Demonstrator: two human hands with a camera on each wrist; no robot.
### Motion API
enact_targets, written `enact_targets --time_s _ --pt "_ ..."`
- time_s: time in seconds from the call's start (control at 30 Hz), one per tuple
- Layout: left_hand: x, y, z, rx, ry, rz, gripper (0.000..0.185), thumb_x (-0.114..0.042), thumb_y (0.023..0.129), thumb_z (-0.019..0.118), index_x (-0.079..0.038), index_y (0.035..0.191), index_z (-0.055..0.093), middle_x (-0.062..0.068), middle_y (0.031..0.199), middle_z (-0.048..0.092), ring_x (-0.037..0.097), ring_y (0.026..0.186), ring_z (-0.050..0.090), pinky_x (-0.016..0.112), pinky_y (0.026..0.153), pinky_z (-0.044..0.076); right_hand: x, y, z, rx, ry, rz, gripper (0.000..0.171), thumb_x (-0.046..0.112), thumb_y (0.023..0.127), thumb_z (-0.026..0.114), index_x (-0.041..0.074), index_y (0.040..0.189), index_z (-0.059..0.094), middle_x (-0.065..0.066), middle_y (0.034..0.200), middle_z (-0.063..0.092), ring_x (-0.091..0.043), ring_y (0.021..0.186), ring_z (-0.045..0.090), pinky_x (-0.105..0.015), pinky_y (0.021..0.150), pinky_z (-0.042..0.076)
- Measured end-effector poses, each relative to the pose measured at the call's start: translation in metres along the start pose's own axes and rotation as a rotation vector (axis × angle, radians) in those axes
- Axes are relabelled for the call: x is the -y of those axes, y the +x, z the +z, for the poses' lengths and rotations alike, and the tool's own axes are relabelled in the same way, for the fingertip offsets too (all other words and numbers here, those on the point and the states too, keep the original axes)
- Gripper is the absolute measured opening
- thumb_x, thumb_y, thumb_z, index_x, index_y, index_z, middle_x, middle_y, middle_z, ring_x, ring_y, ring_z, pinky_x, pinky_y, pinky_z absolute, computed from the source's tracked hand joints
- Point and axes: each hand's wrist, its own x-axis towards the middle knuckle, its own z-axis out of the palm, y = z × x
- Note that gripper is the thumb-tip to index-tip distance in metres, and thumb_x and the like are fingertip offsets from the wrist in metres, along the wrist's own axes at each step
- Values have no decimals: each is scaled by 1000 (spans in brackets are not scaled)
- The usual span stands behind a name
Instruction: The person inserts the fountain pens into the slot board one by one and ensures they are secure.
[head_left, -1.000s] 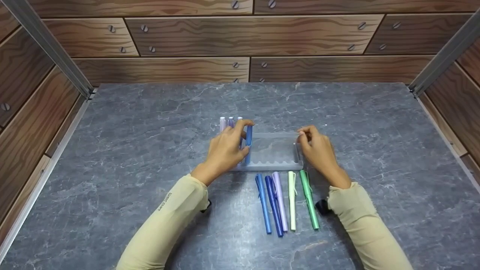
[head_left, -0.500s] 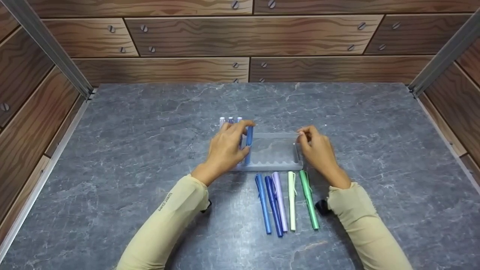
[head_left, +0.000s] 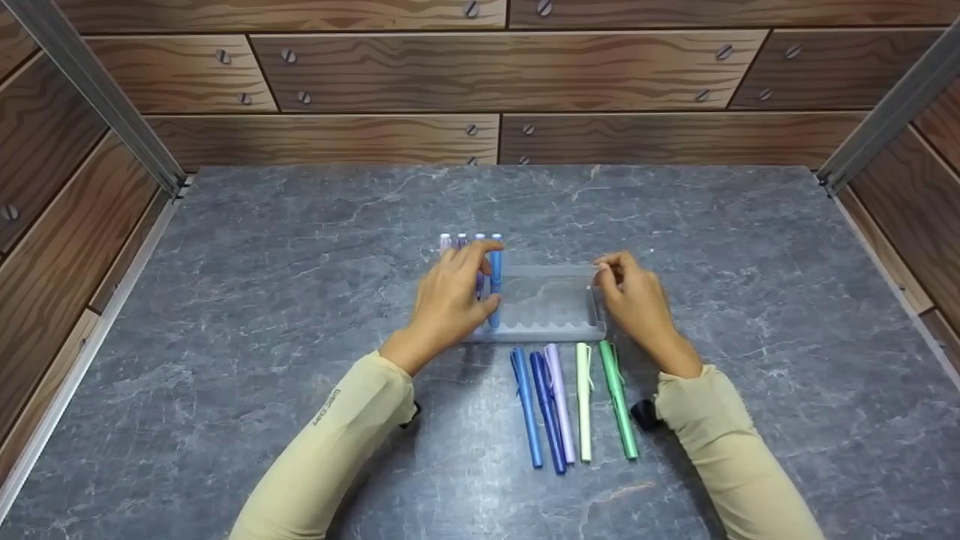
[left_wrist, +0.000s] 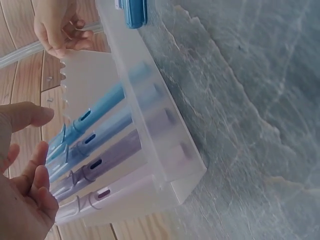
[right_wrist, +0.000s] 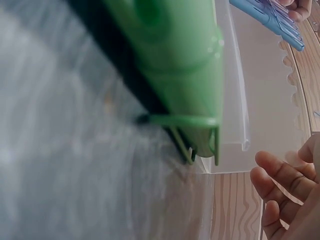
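Note:
In the head view my left hand (head_left: 450,292) is over the left part of a clear plastic pen stand (head_left: 547,331). Its thumb and fingers are spread around a light blue pen (head_left: 496,270), which lies in a slot. The left wrist view shows these fingers apart from the pens; the blue pen (left_wrist: 102,106) rests in line beside a periwinkle pen (left_wrist: 107,134), a purple pen (left_wrist: 115,152) and a pale pink pen (left_wrist: 125,185). My right hand (head_left: 636,296) pinches the stand's far right corner, its other fingers loosely curled.
In front of the stand lie a blue pen (head_left: 528,412), a dark blue pen (head_left: 550,420), a lilac pen (head_left: 560,405), a pale green pen (head_left: 583,405) and a green pen (head_left: 619,405). Wood-patterned panels (head_left: 480,71) border the grey marbled table (head_left: 300,247).
The light blue pen has tipped back into its slot, its far end now level with the other pens. My left fingers have loosened from it; the right hand stays at the corner.

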Motion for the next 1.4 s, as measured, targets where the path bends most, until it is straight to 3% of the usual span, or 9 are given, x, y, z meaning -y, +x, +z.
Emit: enact_targets --time_s 0.23,0.57,0.8,1.07,1.4 --pt "-9 -10 0 98 -67 -33 60 -19 75 79 -19 129 51 -4 99 63 15 79 52 27 61 41 -1 1 -1 24 26 14 19 10 96 49 0 105 63 -14 85 72 -28 76 67 -33 68 48" --pt "-14 -21 0 320 -234 -129 63 -26 76 80 -18 130 50 -1 100 64 19 82 58 31 65 47 -4 3 -1 38 79 27 18 10 96 50 0 103 63 -15 83 70 -22 77 64 -20 66 45" --pt "-12 -27 2 453 -304 -180 65 -29 73 82 -19 129 50 0 101 65 18 80 60 35 73 47 -5 3 -2 43 154 29 18 12 95 50 1 101 62 -12 80 67 -4 71 55 -15 64 41" --pt "-13 -31 7 593 -272 -222 66 -30 72 83 -21 128 50 0 100 66 13 81 58 33 74 47 -2 5 -4 108 171 127 19 12 98 48 0 106 60 -13 84 64 3 69 50 -14 64 40" --pt "-14 -33 14 660 -142 -223 71 -39 70 83 -18 130 52 -6 86 65 8 69 54 28 65 45 -4 5 -3 118 164 141 20 13 99 48 -1 107 59 -15 88 65 -1 73 52 -15 66 42"
